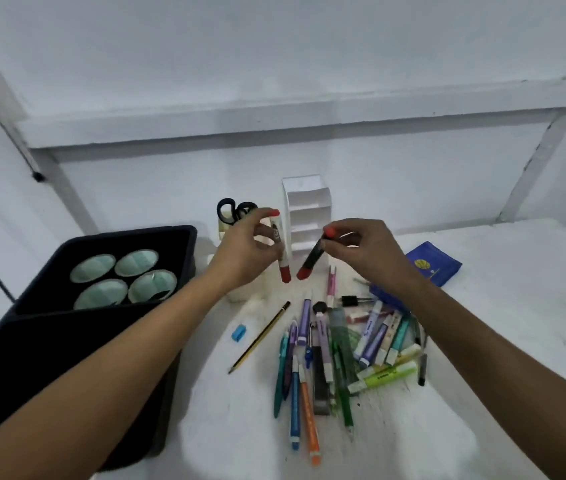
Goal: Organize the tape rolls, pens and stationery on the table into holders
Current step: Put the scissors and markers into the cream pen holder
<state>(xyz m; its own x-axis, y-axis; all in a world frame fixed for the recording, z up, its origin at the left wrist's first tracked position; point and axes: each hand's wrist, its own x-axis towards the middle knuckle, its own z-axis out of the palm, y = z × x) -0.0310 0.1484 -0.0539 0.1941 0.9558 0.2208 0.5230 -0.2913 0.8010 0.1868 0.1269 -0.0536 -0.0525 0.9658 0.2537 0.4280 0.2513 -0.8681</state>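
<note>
We hold one marker in each hand above the white surface (pixel 482 306). Our left hand (pixel 240 251) has its fingers curled round a white-bodied marker with red caps at both ends (pixel 280 247), which hangs nearly upright. Our right hand (pixel 361 251) pinches the top of a black-bodied marker with red ends (pixel 311 263), which tilts down and to the left. The lower tips of the two markers are near each other but apart.

Just behind them stands the white tiered cardboard holder (pixel 306 209), with a small cup holding black-handled scissors (pixel 235 211) to its left. On our left sits a black plastic tray (pixel 129 244) containing four pale green rolls (pixel 124 278), which we take to be tape. A heap of pens, highlighters and markers (pixel 344 351) lies loose on the surface in front of us, with a yellow-and-black pencil (pixel 261 336) and a small blue sharpener (pixel 239 332) a little apart from it, and a blue booklet (pixel 434 265) to the right.

Several slips seem possible from here. The black marker is held only at its end, so it could swing or drop into the heap and scatter it. The holder looks light; pushing a marker in at a slant might tip it backward or knock the scissors cup. With both hands moving together, the two markers could also collide at the opening.
</note>
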